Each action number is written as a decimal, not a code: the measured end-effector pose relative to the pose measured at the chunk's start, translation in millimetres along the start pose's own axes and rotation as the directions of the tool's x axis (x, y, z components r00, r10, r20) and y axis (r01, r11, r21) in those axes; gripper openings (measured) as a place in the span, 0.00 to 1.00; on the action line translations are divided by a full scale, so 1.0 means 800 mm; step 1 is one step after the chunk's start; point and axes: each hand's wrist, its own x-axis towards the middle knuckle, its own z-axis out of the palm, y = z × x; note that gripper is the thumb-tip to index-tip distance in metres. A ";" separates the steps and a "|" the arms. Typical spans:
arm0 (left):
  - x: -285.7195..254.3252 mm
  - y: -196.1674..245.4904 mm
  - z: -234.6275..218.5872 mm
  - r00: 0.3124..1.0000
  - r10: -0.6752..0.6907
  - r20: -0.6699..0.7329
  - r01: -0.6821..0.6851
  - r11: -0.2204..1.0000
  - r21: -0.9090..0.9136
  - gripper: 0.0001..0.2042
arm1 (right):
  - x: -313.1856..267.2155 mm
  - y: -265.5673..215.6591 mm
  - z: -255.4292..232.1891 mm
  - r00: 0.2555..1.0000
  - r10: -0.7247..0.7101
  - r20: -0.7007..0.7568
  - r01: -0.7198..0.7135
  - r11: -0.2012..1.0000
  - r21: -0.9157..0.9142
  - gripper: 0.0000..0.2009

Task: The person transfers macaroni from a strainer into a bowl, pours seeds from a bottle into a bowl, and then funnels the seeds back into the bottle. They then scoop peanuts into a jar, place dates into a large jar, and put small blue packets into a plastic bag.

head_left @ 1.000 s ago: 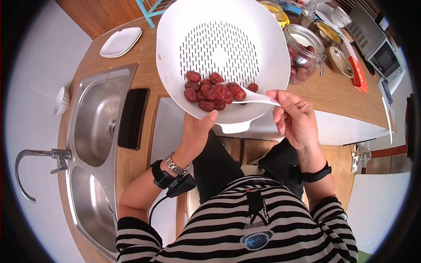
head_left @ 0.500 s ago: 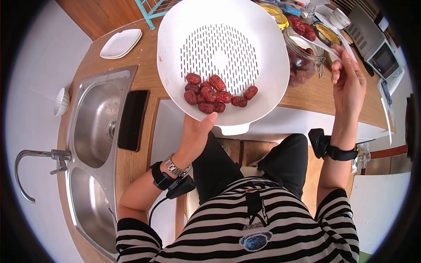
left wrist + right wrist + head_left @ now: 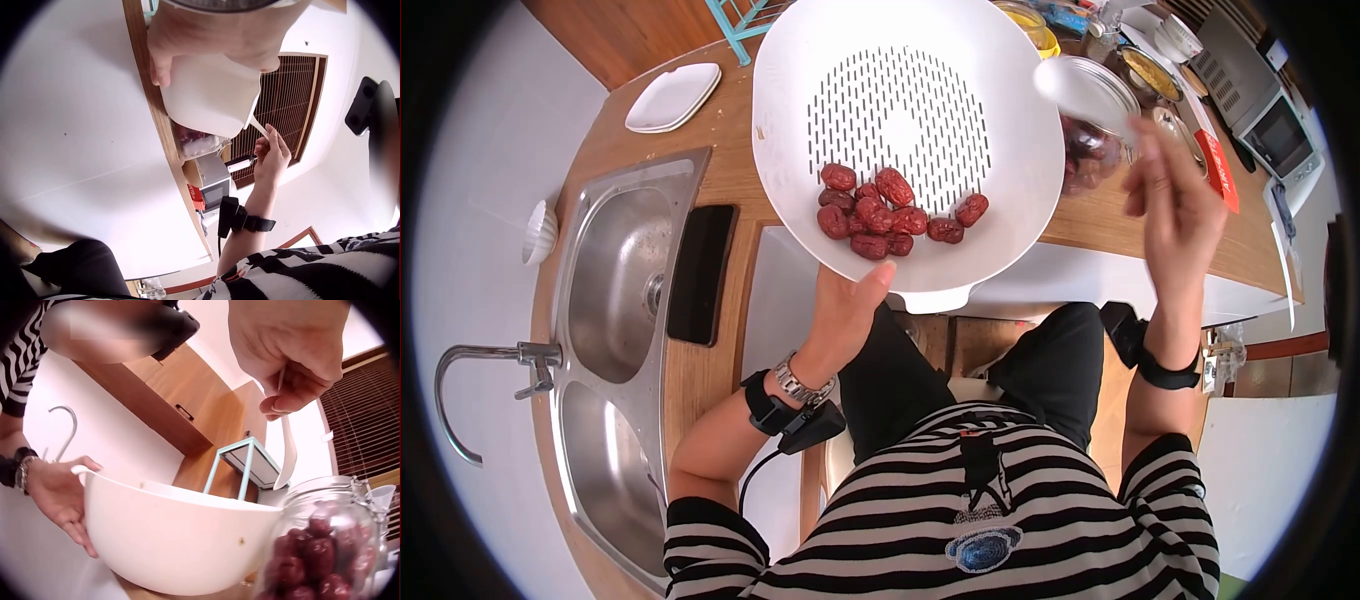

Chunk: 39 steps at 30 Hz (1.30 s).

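A white slotted colander (image 3: 900, 120) leans toward the person, with several wrinkled red dates (image 3: 872, 214) gathered at its near side. My left hand (image 3: 850, 305) holds the near rim, thumb over the edge; in the right wrist view its fingers lie along the outer wall. My right hand (image 3: 1175, 205) pinches the handle of a white spoon (image 3: 287, 456), blurred in the head view. No dates show on the spoon. It hangs over the mouth of a glass clip-top jar (image 3: 331, 494), which holds more red dates (image 3: 320, 553) and stands right beside the colander.
A steel double sink (image 3: 615, 290) and a black phone (image 3: 703, 275) are at left, white square plates (image 3: 675, 97) behind. Past the jar stand a bowl of yellow food (image 3: 1150, 75), a red box (image 3: 1218, 170) and a microwave (image 3: 1280, 135). A turquoise rack (image 3: 247, 469) stands behind the colander.
The right hand has carried the spoon with dates from the colander over to the jar. The spoon has since lost its dates and swung down over the jar mouth. The left hand keeps its hold.
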 end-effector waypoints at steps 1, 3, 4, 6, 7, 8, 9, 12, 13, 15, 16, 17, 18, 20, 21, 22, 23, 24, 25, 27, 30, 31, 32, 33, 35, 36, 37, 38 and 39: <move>0.000 0.002 0.001 1.000 -0.007 0.003 0.007 1.000 0.008 0.21 | -0.006 -0.005 0.004 0.990 0.031 0.137 -0.032 0.999 0.009 0.08; -0.002 0.009 0.003 1.000 -0.015 0.004 0.015 1.000 0.016 0.21 | -0.016 -0.008 0.017 0.962 0.028 0.270 -0.010 0.998 -0.068 0.07; -0.002 0.015 0.005 1.000 -0.026 0.004 0.025 0.997 0.071 0.21 | -0.019 -0.006 0.025 0.961 -0.064 0.269 0.080 0.996 -0.049 0.06; -0.003 0.019 0.006 0.999 -0.037 0.002 0.036 0.991 0.127 0.20 | -0.025 -0.001 0.034 0.948 -0.065 0.312 0.091 0.993 -0.071 0.06; -0.003 0.020 0.006 1.000 -0.023 0.008 0.022 0.991 0.133 0.20 | -0.028 0.000 0.038 0.933 -0.066 0.353 0.105 0.990 -0.093 0.05; -0.003 0.019 0.006 1.000 -0.010 0.015 0.008 0.990 0.139 0.20 | -0.030 -0.001 0.041 0.932 -0.037 0.362 0.068 0.995 -0.075 0.04; -0.003 0.018 0.006 1.000 -0.011 0.014 0.009 0.990 0.139 0.20 | -0.032 -0.001 0.042 0.931 -0.036 0.363 0.068 0.995 -0.075 0.04; -0.002 0.015 0.008 0.999 0.036 0.011 -0.037 0.974 0.223 0.20 | -0.035 -0.004 0.042 0.917 -0.037 0.397 0.046 0.999 -0.013 0.05; -0.002 0.018 0.007 1.000 0.015 0.019 -0.019 0.970 0.242 0.20 | -0.034 -0.008 0.039 0.864 0.108 0.491 -0.142 0.989 0.031 0.06; -0.002 0.019 0.008 1.000 -0.006 0.027 -0.001 0.965 0.261 0.20 | -0.038 -0.010 0.038 0.776 0.236 0.585 -0.328 0.943 0.054 0.07; -0.002 0.018 0.010 0.999 0.032 0.003 -0.032 0.964 0.263 0.20 | -0.041 -0.009 0.040 0.754 0.260 0.603 -0.405 0.907 0.116 0.08; -0.001 0.017 0.011 0.997 0.070 -0.020 -0.062 0.962 0.267 0.19 | -0.044 -0.008 0.041 0.730 0.282 0.622 -0.481 0.859 0.175 0.09; -0.001 0.015 0.010 0.997 0.068 -0.020 -0.060 0.962 0.268 0.19 | -0.046 -0.008 0.041 0.729 0.284 0.623 -0.483 0.858 0.175 0.09; -0.001 0.012 0.006 0.998 0.062 -0.017 -0.055 0.962 0.267 0.19 | -0.049 -0.010 0.040 0.670 0.334 0.663 -0.634 0.722 0.277 0.11; -0.001 0.012 0.005 0.998 0.062 -0.017 -0.055 0.962 0.267 0.19 | -0.050 -0.009 0.040 0.671 0.334 0.662 -0.634 0.722 0.277 0.11; -0.002 0.013 0.005 0.999 0.031 -0.010 -0.028 0.982 0.184 0.20 | -0.052 -0.008 0.040 0.662 0.333 0.672 -0.653 0.696 0.299 0.11; -0.002 0.013 0.004 1.000 -0.001 -0.001 0.001 0.995 0.100 0.21 | -0.053 -0.007 0.040 0.653 0.331 0.681 -0.672 0.668 0.319 0.11; -0.002 0.013 0.003 1.000 -0.001 0.000 0.001 0.995 0.100 0.21 | -0.055 -0.007 0.040 0.653 0.332 0.680 -0.672 0.668 0.319 0.11; -0.002 0.012 0.002 1.000 -0.006 -0.002 0.006 0.993 0.114 0.21 | -0.056 -0.007 0.039 0.645 0.316 0.696 -0.680 0.653 0.334 0.11; -0.002 0.010 0.001 1.000 -0.009 -0.005 0.010 0.992 0.129 0.21 | -0.058 -0.006 0.040 0.639 0.297 0.710 -0.686 0.638 0.350 0.11; -0.001 0.010 0.001 1.000 -0.007 -0.030 0.011 0.994 0.112 0.20 | -0.060 -0.006 0.040 0.639 0.251 0.728 -0.670 0.646 0.366 0.11; -0.001 0.012 0.002 1.000 -0.008 -0.026 0.011 0.992 0.126 0.20 | -0.061 -0.007 0.040 0.638 0.255 0.727 -0.676 0.637 0.370 0.11; -0.001 0.013 0.003 1.000 -0.008 -0.022 0.011 0.990 0.140 0.20 | -0.061 -0.007 0.040 0.637 0.259 0.726 -0.682 0.628 0.375 0.11; 0.000 0.013 0.002 1.000 -0.008 -0.022 0.011 0.990 0.139 0.20 | -0.061 -0.006 0.039 0.637 0.259 0.726 -0.682 0.628 0.375 0.11; 0.001 0.011 0.000 0.999 -0.032 -0.019 0.034 0.989 0.143 0.20 | -0.061 -0.004 0.037 0.630 0.219 0.745 -0.676 0.625 0.389 0.11; 0.001 0.010 -0.001 0.999 -0.031 -0.019 0.033 0.989 0.143 0.20 | -0.060 -0.003 0.037 0.631 0.218 0.745 -0.676 0.626 0.389 0.11; 0.001 0.007 0.000 0.999 -0.032 -0.008 0.032 0.995 0.090 0.19 | -0.060 -0.002 0.037 0.627 0.194 0.755 -0.667 0.634 0.391 0.11; 0.001 0.006 0.000 0.999 -0.032 0.004 0.032 0.999 0.036 0.19 | -0.059 -0.002 0.037 0.622 0.170 0.764 -0.658 0.642 0.393 0.11; 0.001 0.004 0.001 0.999 -0.032 0.005 0.031 0.999 0.036 0.19 | -0.059 -0.003 0.037 0.623 0.170 0.764 -0.658 0.642 0.393 0.11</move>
